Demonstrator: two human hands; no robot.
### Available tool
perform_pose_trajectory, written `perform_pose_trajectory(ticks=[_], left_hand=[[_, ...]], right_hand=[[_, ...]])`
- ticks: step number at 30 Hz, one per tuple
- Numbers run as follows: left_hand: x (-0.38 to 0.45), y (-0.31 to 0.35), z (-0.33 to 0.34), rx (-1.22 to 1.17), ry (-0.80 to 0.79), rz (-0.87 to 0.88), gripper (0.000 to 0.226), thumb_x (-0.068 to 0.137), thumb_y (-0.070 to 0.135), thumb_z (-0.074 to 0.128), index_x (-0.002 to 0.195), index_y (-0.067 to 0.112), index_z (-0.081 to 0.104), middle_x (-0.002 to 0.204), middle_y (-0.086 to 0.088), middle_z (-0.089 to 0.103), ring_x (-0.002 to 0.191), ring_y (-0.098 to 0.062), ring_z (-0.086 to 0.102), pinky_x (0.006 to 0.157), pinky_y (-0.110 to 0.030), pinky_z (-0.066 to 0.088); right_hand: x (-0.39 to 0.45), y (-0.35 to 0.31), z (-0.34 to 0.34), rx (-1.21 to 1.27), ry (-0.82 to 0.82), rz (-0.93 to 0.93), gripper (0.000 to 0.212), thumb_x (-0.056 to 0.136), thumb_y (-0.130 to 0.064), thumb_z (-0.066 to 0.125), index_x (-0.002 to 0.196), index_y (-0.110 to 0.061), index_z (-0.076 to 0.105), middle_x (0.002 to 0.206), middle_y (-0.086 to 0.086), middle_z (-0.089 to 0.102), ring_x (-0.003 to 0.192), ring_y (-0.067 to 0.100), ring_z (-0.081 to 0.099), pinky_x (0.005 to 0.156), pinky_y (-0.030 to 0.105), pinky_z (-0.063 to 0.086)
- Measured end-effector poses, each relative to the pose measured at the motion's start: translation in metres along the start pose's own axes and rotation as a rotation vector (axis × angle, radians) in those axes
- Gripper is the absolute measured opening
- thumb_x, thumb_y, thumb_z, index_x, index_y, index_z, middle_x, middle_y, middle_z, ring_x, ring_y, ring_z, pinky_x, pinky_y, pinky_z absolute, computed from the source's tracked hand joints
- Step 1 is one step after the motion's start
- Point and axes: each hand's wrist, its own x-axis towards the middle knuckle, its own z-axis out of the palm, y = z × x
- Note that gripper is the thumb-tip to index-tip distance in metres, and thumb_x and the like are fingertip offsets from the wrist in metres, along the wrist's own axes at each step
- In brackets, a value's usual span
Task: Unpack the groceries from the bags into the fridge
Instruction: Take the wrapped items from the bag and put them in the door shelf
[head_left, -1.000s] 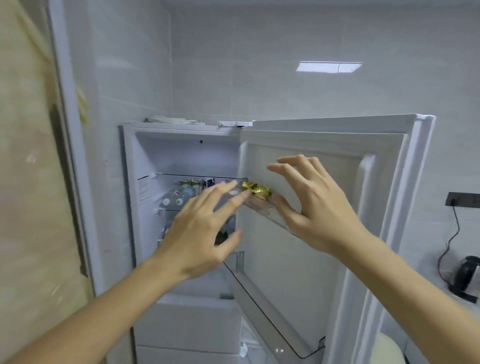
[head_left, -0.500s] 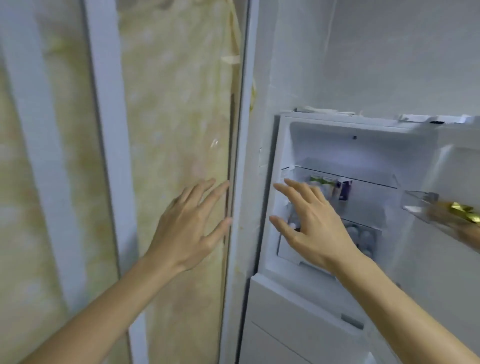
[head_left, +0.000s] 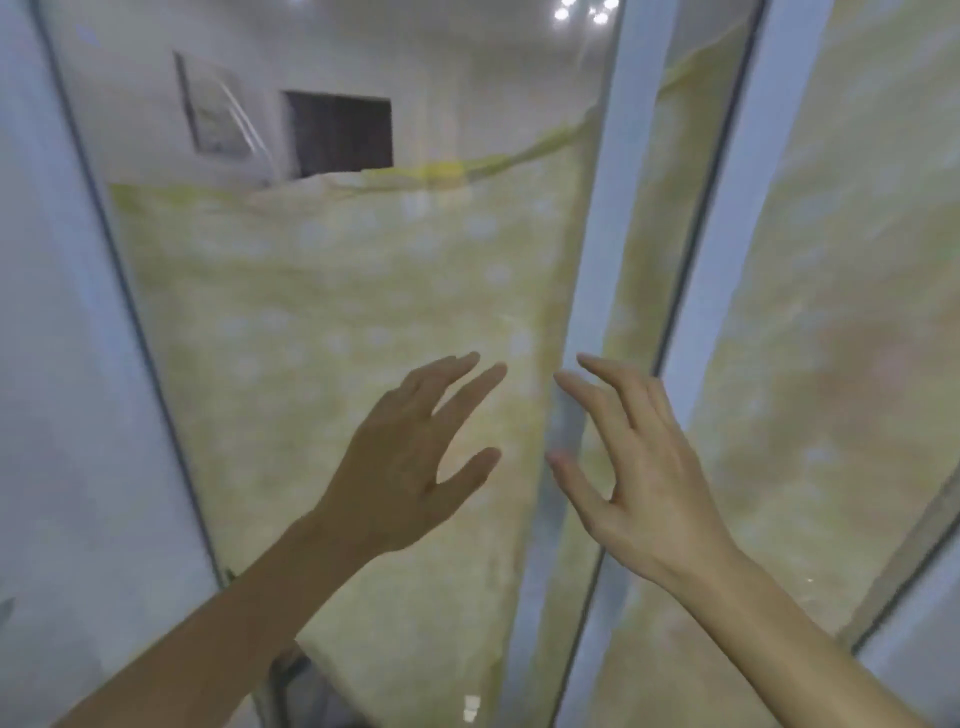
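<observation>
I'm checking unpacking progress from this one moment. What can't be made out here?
- Fridge and bags: outside the head view, which faces glass door panels.
- Left hand, right hand: open, empty; contact with the glass unclear from blur.
- Behind the glass: veiled by yellowish curtain and reflections.

Two bare hands are seen: one left hand (head_left: 410, 457) and one right hand (head_left: 644, 478), each with five spread fingers and nothing held. Two glass door panes are counted, one wide pane (head_left: 332, 291) and one to the right (head_left: 852, 322), both backed by yellow-green patterned fabric. Three pale blue-grey frame uprights are counted (head_left: 597, 291) (head_left: 727, 218) (head_left: 67, 395). One dark rectangular reflection (head_left: 340, 132) is seen in the wide pane. Ceiling light spots are too blurred to be counted.
</observation>
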Motion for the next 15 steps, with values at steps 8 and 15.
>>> perform_pose_trajectory(ticks=[8,15], left_hand=[[-0.16,-0.022,-0.092,0.305,-0.017,-0.537,0.067,0.101,0.059,0.043,0.162,0.039,0.023,0.165,0.008,0.031,0.151,-0.016,0.031,0.113,-0.047,0.041],[-0.326,0.002,-0.195,0.498,0.018,-0.866,0.065,0.1,0.055,0.049,0.159,0.032,0.033,0.156,0.004,0.041,0.14,-0.02,0.043,0.105,-0.048,0.045]], right_hand=[[0.009,-0.101,0.097,0.335,-0.197,-0.317,0.062,0.1,-0.045,0.059,0.157,-0.025,0.041,0.164,-0.003,0.037,0.152,0.022,0.033,0.115,0.048,0.043],[-0.015,-0.245,0.149,0.528,-0.412,-0.511,0.064,0.099,-0.054,0.052,0.158,-0.034,0.036,0.164,-0.012,0.033,0.151,0.012,0.03,0.118,0.038,0.036]])
